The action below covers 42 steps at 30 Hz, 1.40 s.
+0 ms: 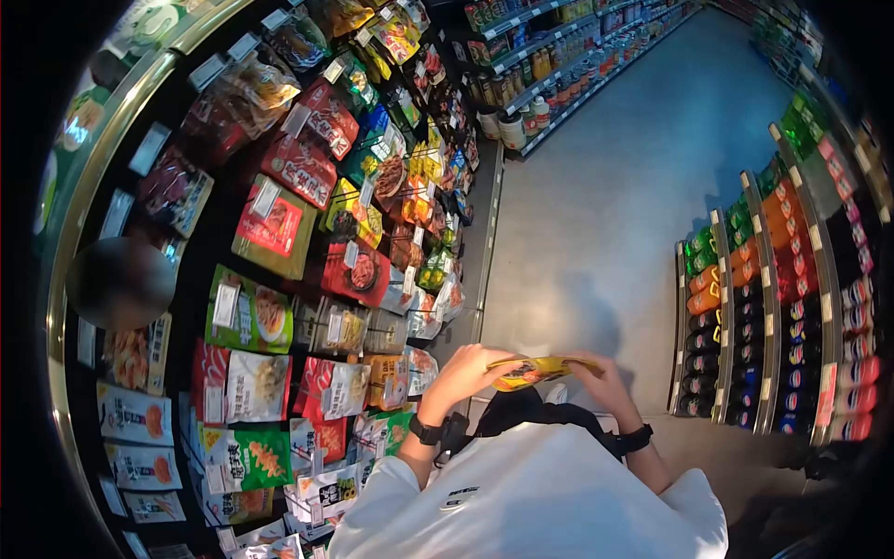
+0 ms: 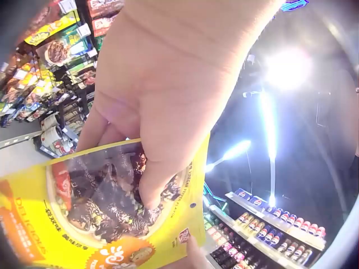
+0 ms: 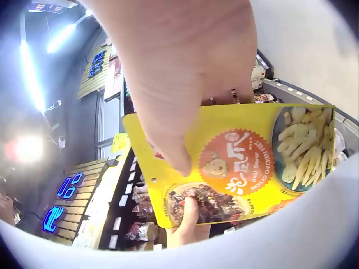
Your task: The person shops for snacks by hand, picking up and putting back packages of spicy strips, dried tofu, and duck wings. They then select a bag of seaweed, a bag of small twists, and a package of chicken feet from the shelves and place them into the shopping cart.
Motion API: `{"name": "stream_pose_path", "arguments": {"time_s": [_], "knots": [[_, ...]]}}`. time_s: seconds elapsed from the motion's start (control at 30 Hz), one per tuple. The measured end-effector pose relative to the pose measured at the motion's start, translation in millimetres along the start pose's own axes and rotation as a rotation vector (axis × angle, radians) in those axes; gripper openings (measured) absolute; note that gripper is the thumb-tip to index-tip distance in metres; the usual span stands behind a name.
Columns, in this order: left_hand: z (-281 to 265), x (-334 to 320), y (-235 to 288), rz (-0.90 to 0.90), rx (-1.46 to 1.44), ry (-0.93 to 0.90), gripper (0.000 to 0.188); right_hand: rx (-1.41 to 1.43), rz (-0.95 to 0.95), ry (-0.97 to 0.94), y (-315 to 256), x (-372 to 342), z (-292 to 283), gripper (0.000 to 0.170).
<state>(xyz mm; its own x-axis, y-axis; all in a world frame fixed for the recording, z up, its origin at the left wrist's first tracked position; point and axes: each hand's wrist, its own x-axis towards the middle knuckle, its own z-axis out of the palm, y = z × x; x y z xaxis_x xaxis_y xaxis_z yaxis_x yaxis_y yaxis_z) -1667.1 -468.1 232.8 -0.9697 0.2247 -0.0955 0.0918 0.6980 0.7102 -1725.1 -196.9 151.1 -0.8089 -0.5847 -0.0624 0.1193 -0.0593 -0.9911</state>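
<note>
A yellow bag of pickled chicken feet (image 1: 526, 374) is held in front of the waist by both hands. My left hand (image 1: 468, 369) grips one end, its thumb lying over the printed bowl of dark meat in the left wrist view. At the other end my right hand (image 1: 605, 384) holds the bag, its thumb pressed on the yellow front. The right wrist view shows the bag's face (image 3: 241, 168), with an orange emblem and a picture of pale chicken feet. Most of the fingers are hidden behind the bag.
Racks of hanging snack bags (image 1: 270, 228) rise close on the left. Shelves of soda bottles (image 1: 801, 331) stand on the right. Grey aisle floor (image 1: 596, 186) runs ahead, beside a far shelf of jars and bottles (image 1: 549, 88).
</note>
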Motion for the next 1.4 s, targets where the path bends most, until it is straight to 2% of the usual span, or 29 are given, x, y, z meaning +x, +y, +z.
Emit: {"name": "stream_pose_path", "arguments": {"time_s": [0.1,0.13,0.17,0.2,0.3,0.37,0.4,0.5,0.6,0.7,0.73,0.83,0.87,0.93,0.97,1.0,1.03,1.1,1.13,1.17,1.23,1.3,1.33,1.4], "knots": [[-6,62,-26,0.047,-0.058,-0.037,0.028,-0.081,0.091,0.119,27,44,-33,0.022],[-6,86,-35,0.163,-0.241,-0.041,0.029,-0.122,0.082,0.124,21,61,-39,0.021],[-8,108,-42,0.164,-0.330,-0.082,0.029,-0.167,0.067,0.130,12,79,-48,0.021],[-13,129,-48,0.162,-0.320,-0.089,0.029,-0.214,0.051,0.139,6,99,-56,0.020],[-31,189,-78,0.164,-0.300,-0.110,0.030,-0.117,0.070,0.191,16,158,-83,0.020],[-55,232,-94,0.140,-0.239,-0.145,0.030,-0.137,0.046,0.181,-21,204,-83,0.019],[-69,252,-101,0.183,-0.237,-0.101,0.030,-0.147,0.032,0.172,-38,230,-83,0.019],[-101,311,-134,0.257,-0.241,-0.022,0.030,-0.244,0.087,0.163,-34,296,-104,0.019],[-148,360,-146,0.221,-0.420,-0.036,0.033,-0.217,-0.002,0.169,-52,360,-117,0.017],[-179,404,-160,0.198,-0.387,-0.024,0.036,-0.161,-0.058,0.162,-67,412,-132,0.017],[-184,419,-168,0.251,-0.317,0.005,0.032,-0.118,-0.067,0.166,-71,429,-137,0.017],[-202,467,-186,0.258,-0.251,-0.062,0.028,-0.075,0.032,0.221,-55,477,-163,0.019],[-209,478,-189,0.162,-0.218,-0.091,0.028,0.015,0.040,0.199,-51,494,-172,0.021],[-222,503,-196,0.106,-0.195,-0.050,0.028,0.203,0.061,0.154,-63,540,-176,0.027],[-229,517,-201,0.079,-0.174,-0.029,0.028,0.142,0.057,0.129,-57,562,-187,0.030],[-232,532,-210,0.103,-0.106,0.047,0.029,0.085,0.051,0.107,-52,585,-196,0.035],[-234,547,-215,0.021,-0.207,0.139,0.030,0.027,0.049,0.089,-49,604,-206,0.039],[-245,583,-217,-0.136,-0.402,0.327,0.031,0.130,0.097,-0.079,-41,643,-233,0.045],[-261,598,-213,-0.330,-0.526,0.336,0.032,0.132,0.128,-0.142,-28,667,-251,0.046],[-263,618,-214,-0.408,-0.680,0.520,0.032,0.131,0.151,-0.210,-20,694,-268,0.046],[-263,649,-245,-0.423,-0.709,0.739,0.033,0.000,0.127,-0.319,-20,740,-295,0.044],[-271,680,-261,-0.345,-0.554,0.993,0.032,-0.179,0.098,-0.387,-35,780,-318,0.041],[-288,685,-255,-0.554,-0.659,0.923,0.030,-0.194,0.129,-0.375,-37,797,-330,0.037],[-300,703,-268,-0.567,-0.605,1.071,0.031,-0.167,0.169,-0.389,-40,833,-352,0.036]]}}
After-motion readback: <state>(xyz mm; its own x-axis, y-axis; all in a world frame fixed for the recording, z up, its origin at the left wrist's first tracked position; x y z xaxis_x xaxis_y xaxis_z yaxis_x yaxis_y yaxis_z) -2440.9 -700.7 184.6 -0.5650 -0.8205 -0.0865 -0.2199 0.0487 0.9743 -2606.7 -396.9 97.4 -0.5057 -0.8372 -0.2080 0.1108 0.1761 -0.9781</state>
